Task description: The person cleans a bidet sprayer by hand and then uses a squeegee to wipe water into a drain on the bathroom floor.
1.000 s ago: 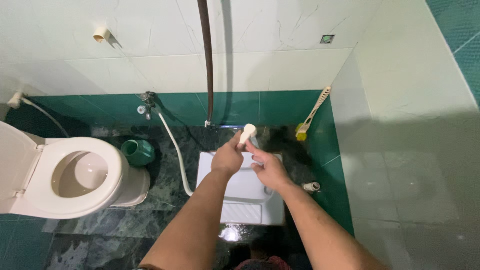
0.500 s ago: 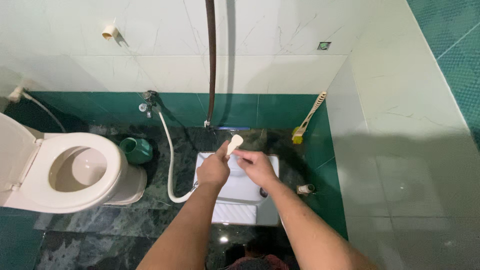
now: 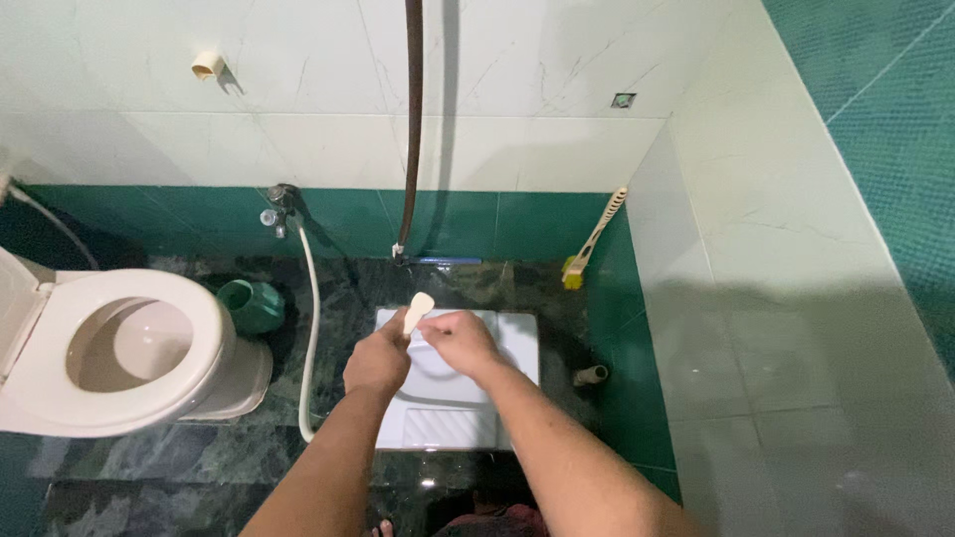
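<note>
My left hand [image 3: 378, 360] grips a cream spray head [image 3: 417, 310] whose white hose [image 3: 310, 328] loops down from a wall tap [image 3: 279, 204]. My right hand [image 3: 460, 343] rests right beside it with fingers curled, touching the sprayer's lower part; whether it grips it I cannot tell. Both hands hover over a white squat toilet pan [image 3: 512, 343] set in the dark green marble floor.
A white sitting toilet [image 3: 119, 353] with raised lid stands at the left, a green pot [image 3: 249, 306] behind it. A yellow-headed brush [image 3: 592, 242] leans in the right corner. A dark pipe [image 3: 413, 129] runs down the white tiled wall. A small pipe stub [image 3: 589, 375] lies by the pan.
Both hands and the spray head have dropped lower and nearer to me over the squat pan. The view has tilted slightly.
</note>
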